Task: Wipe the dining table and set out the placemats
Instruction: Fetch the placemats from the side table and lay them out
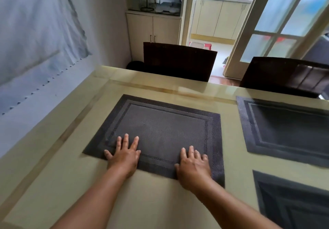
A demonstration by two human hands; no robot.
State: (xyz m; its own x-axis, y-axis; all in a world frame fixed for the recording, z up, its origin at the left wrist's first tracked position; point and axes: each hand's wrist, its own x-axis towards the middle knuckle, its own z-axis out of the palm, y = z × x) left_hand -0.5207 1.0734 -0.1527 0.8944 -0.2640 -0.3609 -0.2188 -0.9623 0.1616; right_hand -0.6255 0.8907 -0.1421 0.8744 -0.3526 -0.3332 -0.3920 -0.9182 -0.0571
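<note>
— Where is the placemat?

— The dark woven placemat (160, 131) lies flat on the glossy beige dining table (160, 202), toward the left side near the wall, turned slightly askew to the table's edge.

— And the hands?

— Both lie on its near edge. The left hand (123, 155) is flat, fingers spread and straight, pressing the near left part of the mat. The right hand (194, 164) is flat too, fingers straight and closer together, resting on the near right corner. Neither grips anything.

— What else is on the table?

— A second placemat (284, 131) lies to the right, apart from the first, and a third placemat (293, 202) sits nearer, at the lower right, cut off by the frame.

— Beyond the table?

— Two dark chairs, the left chair (178, 61) and the right chair (284, 75), stand at the far edge. A pale cabinet (153, 27) stands behind, with what may be glassware on top; it's too blurred to tell.
</note>
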